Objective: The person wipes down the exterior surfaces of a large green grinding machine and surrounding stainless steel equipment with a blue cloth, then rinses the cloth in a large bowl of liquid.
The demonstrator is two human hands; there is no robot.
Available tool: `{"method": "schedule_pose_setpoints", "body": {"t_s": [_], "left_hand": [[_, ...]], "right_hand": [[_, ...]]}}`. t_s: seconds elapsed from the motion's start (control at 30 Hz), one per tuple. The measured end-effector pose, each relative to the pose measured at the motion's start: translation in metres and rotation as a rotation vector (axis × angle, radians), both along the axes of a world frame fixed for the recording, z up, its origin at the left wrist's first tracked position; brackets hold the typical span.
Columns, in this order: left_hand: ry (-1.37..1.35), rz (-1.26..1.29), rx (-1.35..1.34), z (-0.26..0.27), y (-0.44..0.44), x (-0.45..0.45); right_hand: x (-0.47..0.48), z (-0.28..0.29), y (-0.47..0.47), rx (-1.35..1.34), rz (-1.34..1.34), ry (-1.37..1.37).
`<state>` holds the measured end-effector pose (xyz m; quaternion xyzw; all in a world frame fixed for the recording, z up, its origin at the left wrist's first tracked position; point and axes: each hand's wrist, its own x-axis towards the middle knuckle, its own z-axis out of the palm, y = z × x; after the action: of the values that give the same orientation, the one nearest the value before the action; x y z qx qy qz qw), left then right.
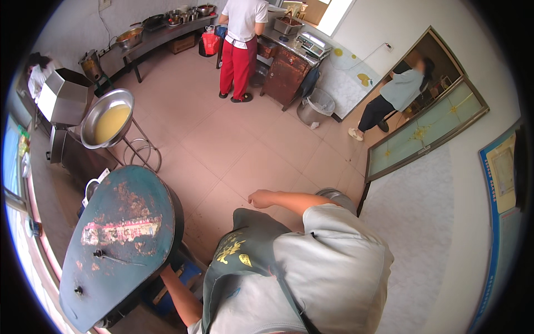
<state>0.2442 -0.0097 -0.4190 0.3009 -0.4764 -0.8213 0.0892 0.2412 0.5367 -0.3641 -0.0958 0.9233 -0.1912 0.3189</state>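
At my left stands a machine with a worn dark-green metal cover [112, 200]; a torn label with writing and two small bolts are on its top. My left forearm reaches to the near side of this machine, and the hand itself is out of view beneath the cover's edge. My right hand [262, 199] hovers over the tiled floor in front of my dark-green apron [250, 238]. Its fingers are curled, and their inner side is hidden. Beyond the machine, a steel bowl [88, 127] of yellow liquid [112, 123] rests on a metal stand [142, 152].
A person [242, 46] in red trousers faces the back counter, near a digital scale [311, 45]. Another person [394, 94] is at the doorway. A waste bin [313, 109] stands by the wooden cabinet [285, 75]. Pans line the long bench [179, 27].
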Motion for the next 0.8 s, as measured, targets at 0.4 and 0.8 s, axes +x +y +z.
{"method": "schedule_pose_setpoints", "body": {"t_s": [0.4,0.8], "left_hand": [[-0.117,0.174,0.046,-0.015,0.034,0.024],[-0.448,0.616,0.211,-0.027,0.181,0.116]], "right_hand": [[-0.126,-0.015,-0.003,-0.062,0.260,0.005],[-0.291,0.006,-0.110,-0.564,0.630,-0.535]]}}
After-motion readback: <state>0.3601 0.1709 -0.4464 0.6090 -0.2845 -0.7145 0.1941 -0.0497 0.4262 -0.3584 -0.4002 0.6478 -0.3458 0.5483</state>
